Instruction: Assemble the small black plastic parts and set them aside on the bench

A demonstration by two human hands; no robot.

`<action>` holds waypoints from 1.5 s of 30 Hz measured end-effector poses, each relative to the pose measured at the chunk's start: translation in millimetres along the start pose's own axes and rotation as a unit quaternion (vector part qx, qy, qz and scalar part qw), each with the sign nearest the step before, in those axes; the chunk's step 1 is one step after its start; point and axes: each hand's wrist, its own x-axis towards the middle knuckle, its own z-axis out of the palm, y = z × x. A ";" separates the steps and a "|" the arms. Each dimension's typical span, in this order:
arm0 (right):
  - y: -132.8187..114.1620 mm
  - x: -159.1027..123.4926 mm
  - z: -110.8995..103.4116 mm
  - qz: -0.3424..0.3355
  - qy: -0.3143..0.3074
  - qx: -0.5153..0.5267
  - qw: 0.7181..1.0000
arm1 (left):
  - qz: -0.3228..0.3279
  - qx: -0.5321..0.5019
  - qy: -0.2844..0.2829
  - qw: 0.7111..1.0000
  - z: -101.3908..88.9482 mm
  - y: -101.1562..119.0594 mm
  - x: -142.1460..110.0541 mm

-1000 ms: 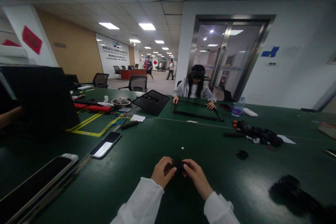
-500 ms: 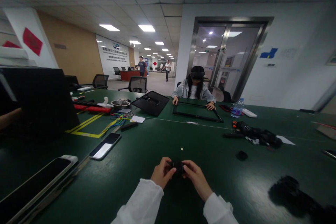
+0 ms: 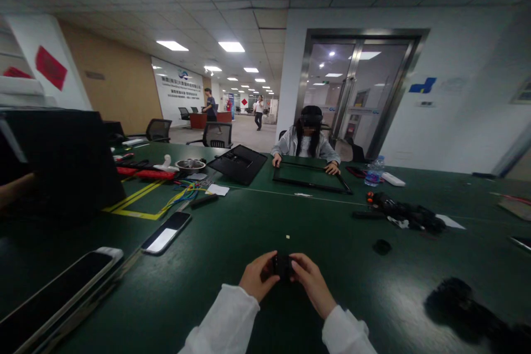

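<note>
A small black part (image 3: 283,267), its exact kind too dark to make out, is held between both hands just above the green table (image 3: 232,238). My left hand (image 3: 258,277) pinches its left side with thumb and fingers. From the other side, my right hand (image 3: 310,282) grips its right edge, thumb and fingertips closed on it. Beyond the hands lies a tiny pale chip (image 3: 287,237). A small round black piece (image 3: 382,246) rests to the right, farther out than the right hand.
At left lie two phones, one nearer (image 3: 62,293) and one farther (image 3: 166,232), beside coloured wires (image 3: 182,194). Dark blurred equipment (image 3: 460,304) sits at lower right, black parts (image 3: 406,213) behind it. Across the table a person (image 3: 309,138) holds a black frame (image 3: 311,183).
My left fingers have shifted slightly on the black part, which is turned a little. The right hand stays nearly still. In the background, two people have walked a short way left.
</note>
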 end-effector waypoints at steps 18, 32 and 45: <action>-17.5 -7.3 4.8 0.020 -0.022 -0.021 0.999 | 0.018 0.042 0.028 0.999 -6.2 12.1 2.9; 3.1 3.3 1.3 -0.010 -0.012 -0.019 1.000 | 0.062 -0.038 0.029 0.997 -5.8 16.2 -1.3; -1.6 0.9 -0.4 0.006 -0.027 -0.043 0.999 | -0.056 -0.054 -0.006 0.997 0.6 4.6 0.6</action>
